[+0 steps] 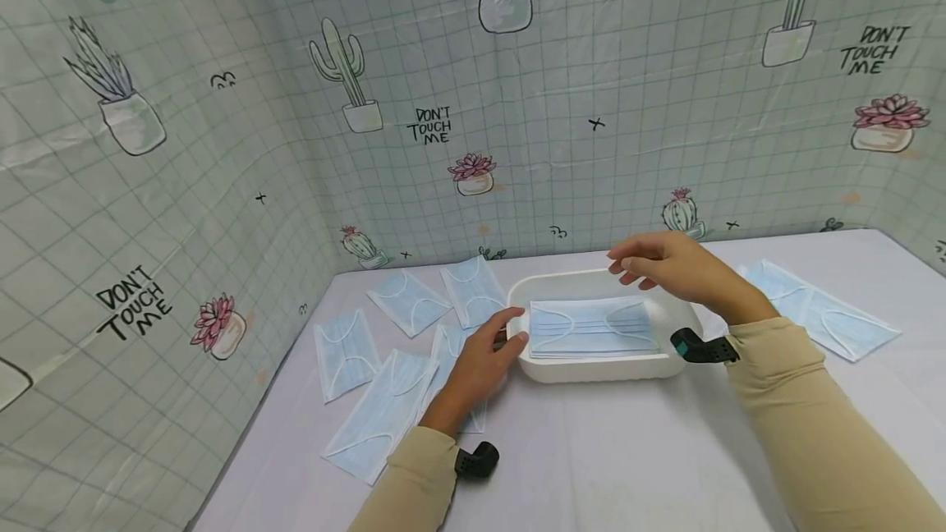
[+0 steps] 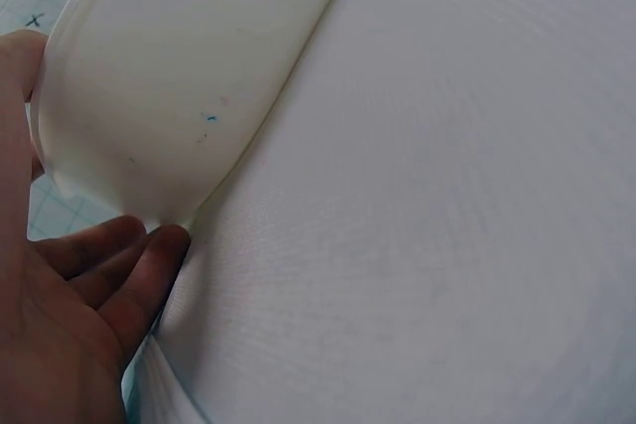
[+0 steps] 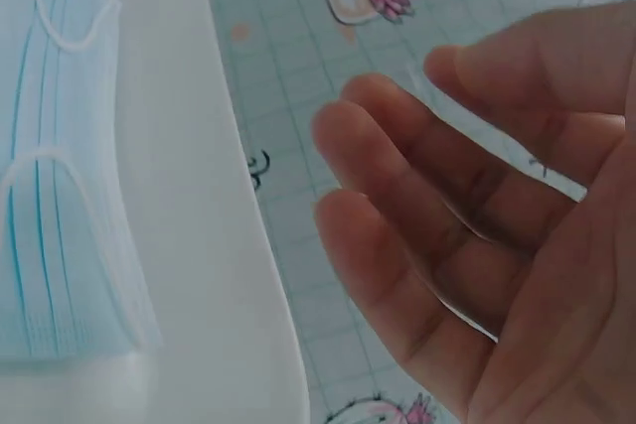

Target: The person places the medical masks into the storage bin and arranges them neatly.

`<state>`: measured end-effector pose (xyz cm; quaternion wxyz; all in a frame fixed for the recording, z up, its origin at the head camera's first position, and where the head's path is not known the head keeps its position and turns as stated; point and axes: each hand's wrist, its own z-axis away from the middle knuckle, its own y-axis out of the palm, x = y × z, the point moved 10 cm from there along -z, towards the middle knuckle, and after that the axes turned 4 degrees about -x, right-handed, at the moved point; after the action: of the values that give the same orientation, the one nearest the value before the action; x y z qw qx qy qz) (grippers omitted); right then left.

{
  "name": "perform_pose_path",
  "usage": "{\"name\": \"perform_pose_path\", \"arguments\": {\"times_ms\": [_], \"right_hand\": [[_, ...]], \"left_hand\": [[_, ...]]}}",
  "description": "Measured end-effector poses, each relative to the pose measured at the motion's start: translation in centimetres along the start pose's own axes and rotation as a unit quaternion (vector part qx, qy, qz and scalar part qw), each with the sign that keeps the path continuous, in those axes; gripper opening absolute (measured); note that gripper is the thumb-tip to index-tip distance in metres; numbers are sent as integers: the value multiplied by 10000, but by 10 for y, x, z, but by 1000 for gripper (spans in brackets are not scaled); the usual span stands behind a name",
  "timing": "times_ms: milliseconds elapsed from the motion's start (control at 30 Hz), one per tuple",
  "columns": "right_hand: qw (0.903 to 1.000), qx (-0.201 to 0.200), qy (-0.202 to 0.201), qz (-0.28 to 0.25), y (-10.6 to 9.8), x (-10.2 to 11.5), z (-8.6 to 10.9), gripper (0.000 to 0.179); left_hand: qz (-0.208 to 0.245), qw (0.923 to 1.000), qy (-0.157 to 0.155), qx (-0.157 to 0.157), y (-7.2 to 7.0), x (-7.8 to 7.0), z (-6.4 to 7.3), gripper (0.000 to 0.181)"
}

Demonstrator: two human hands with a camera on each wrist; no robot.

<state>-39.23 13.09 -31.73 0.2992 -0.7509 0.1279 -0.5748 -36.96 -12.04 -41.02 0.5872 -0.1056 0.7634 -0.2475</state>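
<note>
A white oval-cornered plastic tray (image 1: 599, 369) holds a stack of light blue face masks (image 1: 591, 328) with white ear loops. My left hand (image 1: 476, 364) grips the tray's left end. In the left wrist view, that hand's fingers (image 2: 129, 285) lie against the outer wall (image 2: 169, 76), with another part of the hand at the rim. Above the tray's far right side hovers my right hand (image 1: 676, 269), fingers loosely bent and holding nothing. In the right wrist view, the right hand (image 3: 447, 206) appears beside the tray's rim, apart from the masks (image 3: 60, 196) inside.
Several loose masks (image 1: 384, 417) lie spread over the white table (image 1: 606, 458) left of the tray. More masks (image 1: 820, 310) overlap on the right, behind my right forearm. A cloth backdrop (image 1: 554, 146) with cactus drawings rises along the back and left.
</note>
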Motion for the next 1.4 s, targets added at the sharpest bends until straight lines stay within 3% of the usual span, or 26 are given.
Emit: {"name": "perform_pose_path", "arguments": {"times_ms": [167, 367, 667, 933, 1400], "right_hand": [[9991, -324, 288, -5, -20, -16, 9, 31], [9985, -417, 315, 136, -35, -31, 18, 36], [9943, -726, 757, 202, -58, -73, 41, 37], [9935, -789, 800, 170, -68, -85, 56, 39], [9846, -1213, 1219, 309, -99, -129, 104, 42]], "left_hand": [[11, 10000, 60, -32, -2, -2, 0, 45], [32, 10000, -57, -32, -2, 1, 2, 46], [60, 10000, -44, 26, 0, 1, 2, 46], [79, 10000, -11, 52, 0, 0, 5, 48], [36, 10000, 7, 82, -1, 0, 8, 46]]}}
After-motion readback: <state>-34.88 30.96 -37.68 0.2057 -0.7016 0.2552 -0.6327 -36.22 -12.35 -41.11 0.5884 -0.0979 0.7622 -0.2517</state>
